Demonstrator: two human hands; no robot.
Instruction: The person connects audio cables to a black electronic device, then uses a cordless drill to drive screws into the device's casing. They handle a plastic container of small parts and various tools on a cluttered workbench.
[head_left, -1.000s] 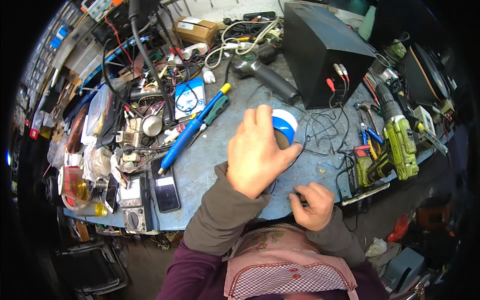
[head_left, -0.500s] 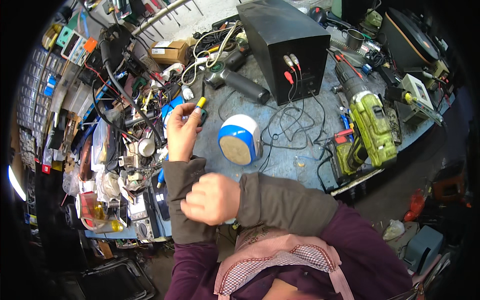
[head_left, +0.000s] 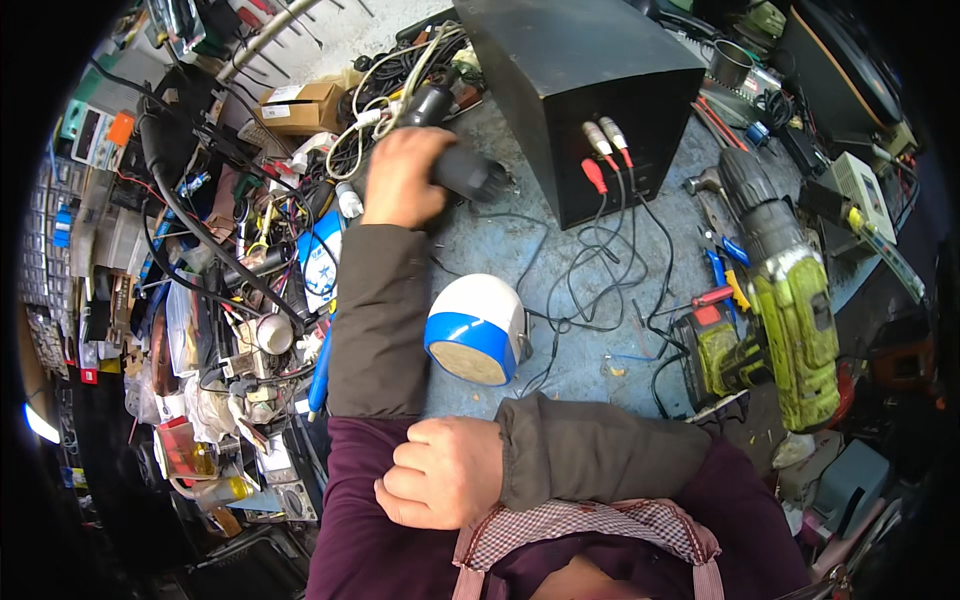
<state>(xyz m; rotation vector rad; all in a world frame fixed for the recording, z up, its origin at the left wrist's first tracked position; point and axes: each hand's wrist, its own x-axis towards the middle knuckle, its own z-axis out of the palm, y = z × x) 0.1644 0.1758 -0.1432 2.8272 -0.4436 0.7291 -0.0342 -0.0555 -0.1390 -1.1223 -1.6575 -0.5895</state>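
Observation:
My left hand (head_left: 403, 178) reaches far forward and is closed over the middle of a black gun-shaped tool (head_left: 468, 172) with a thick round body. The fingers curl down behind it and are partly hidden. My right hand (head_left: 442, 474) is a fist close to my body, knuckles up; whatever its palm holds, if anything, is hidden. Between my arms stands a rounded white-and-blue object (head_left: 474, 328) with a flat tan front. Behind it, a big black box (head_left: 590, 110) has red and white plugs (head_left: 607, 145) in its face, with thin black cables trailing over the bench.
A green cordless drill (head_left: 795, 310) lies at the right, beside pliers (head_left: 722, 265) and a hammer (head_left: 708, 183). Cables, small parts and a white round piece (head_left: 275, 334) crowd the left. A cardboard box (head_left: 300, 108) sits at the back left, near coiled cables (head_left: 400, 75).
My left hand has moved forward onto the black gun-shaped tool. The yellow-handled thin tool it held no longer shows. My right fist sits lower in view, and the view itself has shifted.

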